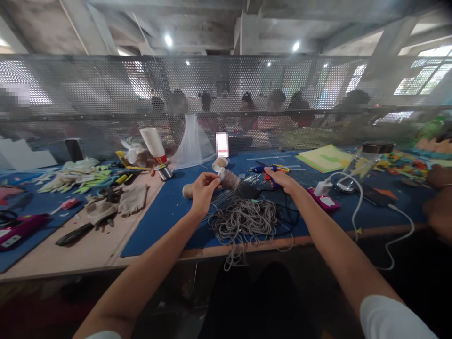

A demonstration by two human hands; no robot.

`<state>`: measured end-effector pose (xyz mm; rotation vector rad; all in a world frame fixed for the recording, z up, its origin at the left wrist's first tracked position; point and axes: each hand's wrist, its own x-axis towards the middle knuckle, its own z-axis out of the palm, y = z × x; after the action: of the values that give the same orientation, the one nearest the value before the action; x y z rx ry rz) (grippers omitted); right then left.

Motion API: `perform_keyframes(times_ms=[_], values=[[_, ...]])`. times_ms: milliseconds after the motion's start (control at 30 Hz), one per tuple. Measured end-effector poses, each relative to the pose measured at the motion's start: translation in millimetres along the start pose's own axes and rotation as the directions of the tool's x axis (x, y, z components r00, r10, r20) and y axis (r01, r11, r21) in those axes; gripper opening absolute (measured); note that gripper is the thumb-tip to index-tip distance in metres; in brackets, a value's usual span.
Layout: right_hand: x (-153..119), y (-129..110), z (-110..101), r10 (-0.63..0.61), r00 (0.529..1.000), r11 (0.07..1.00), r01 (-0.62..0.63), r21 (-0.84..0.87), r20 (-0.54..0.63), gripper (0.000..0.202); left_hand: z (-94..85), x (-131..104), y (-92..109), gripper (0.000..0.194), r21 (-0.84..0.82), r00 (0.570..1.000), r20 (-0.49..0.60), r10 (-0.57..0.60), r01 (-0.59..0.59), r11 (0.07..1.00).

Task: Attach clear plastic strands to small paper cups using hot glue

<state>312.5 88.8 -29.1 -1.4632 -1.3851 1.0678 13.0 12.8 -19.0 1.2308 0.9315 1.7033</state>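
My left hand (205,188) is closed, its fingertips pinching the pale end of a small cup wrapped in brown-grey cord (231,180). The cup lies tilted on its side above the table. My right hand (280,179) is wrapped round a blue glue gun (262,168) with an orange trigger. Behind my left hand rests another wrapped cup (220,164), and a tan cord-covered piece (188,190) is beside the wrist. Below and between my hands lies a tangled heap of grey cord (247,219), some hanging over the front edge. Clear glue sticks (226,197) lie behind the heap.
Left stand stacked paper cups (152,143), a tin can (164,172) and work gloves (132,200). To the right are a magenta power strip (326,201) with a white cable, a clear jar (363,165) and coloured sheets (323,157). Another person's hand (439,207) is at far right.
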Motion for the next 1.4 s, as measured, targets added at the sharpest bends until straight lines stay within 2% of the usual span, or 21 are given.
perform_keyframes(times_ms=[133, 267, 433, 500, 533, 600, 667, 700, 767, 833, 933, 1200, 1400], values=[[7, 4, -6, 0.073, 0.994, 0.959, -0.092, -0.268, -0.081, 0.058, 1.3, -1, 2, 0.029, 0.000, 1.000, -0.001, -0.007, 0.007, 1.000], [8, -2, -7, 0.107, 0.984, 0.845, -0.164, -0.509, -0.140, 0.063, 3.0, -3, 5, 0.032, 0.000, 1.000, -0.004, -0.016, 0.016, 1.000], [-6, -13, 1, -0.062, 0.959, 0.694, -0.158, -0.703, -0.277, 0.049, 3.7, -4, 6, 0.032, 0.017, 1.000, 0.004, 0.006, -0.006, 1.000], [-15, -21, 8, -0.179, 0.940, 0.663, -0.103, -0.741, -0.291, 0.041, 4.4, -5, 6, 0.032, 0.036, 1.000, 0.007, 0.024, -0.024, 0.999], [-20, -26, 13, -0.296, 0.918, 0.641, -0.013, -0.768, -0.263, 0.035, 4.8, -5, 6, 0.033, 0.046, 1.000, 0.008, 0.029, -0.030, 0.998], [-30, -40, 28, -0.463, 0.877, 0.675, 0.258, -0.691, -0.125, 0.025, 5.5, -6, 7, 0.033, 0.060, 0.999, 0.017, 0.032, -0.033, 0.998], [-41, -53, 48, -0.569, 0.821, 0.738, 0.530, -0.418, 0.035, 0.019, 5.8, -7, 7, 0.033, 0.054, 0.999, 0.035, 0.033, -0.035, 0.998], [-47, -59, 59, -0.610, 0.787, 0.740, 0.608, -0.287, 0.093, 0.017, 5.6, -7, 7, 0.033, 0.046, 0.998, 0.045, 0.035, -0.037, 0.998], [-57, -66, 78, -0.683, 0.722, 0.701, 0.690, -0.179, 0.110, 0.015, 4.9, -7, 6, 0.033, 0.030, 0.998, 0.058, 0.039, -0.041, 0.999], [-63, -68, 92, -0.713, 0.696, 0.679, 0.716, -0.159, 0.091, 0.012, 4.1, -7, 5, 0.033, 0.034, 0.997, 0.061, 0.038, -0.040, 0.999], [-68, -64, 101, -0.689, 0.723, 0.710, 0.688, -0.148, 0.056, 0.011, 3.7, -8, 6, 0.033, 0.076, 0.997, 0.067, 0.044, -0.049, 0.996], [-72, -63, 101, -0.668, 0.743, 0.737, 0.667, -0.110, 0.036, 0.012, 7.2, -13, 11, 0.028, 0.183, 0.992, 0.083, 0.094, -0.108, 0.977], [-72, -62, 103, -0.647, 0.762, 0.760, 0.648, -0.057, 0.025, 0.010, 8.2, -14, 11, 0.028, 0.180, 0.991, 0.089, 0.098, -0.112, 0.977]])
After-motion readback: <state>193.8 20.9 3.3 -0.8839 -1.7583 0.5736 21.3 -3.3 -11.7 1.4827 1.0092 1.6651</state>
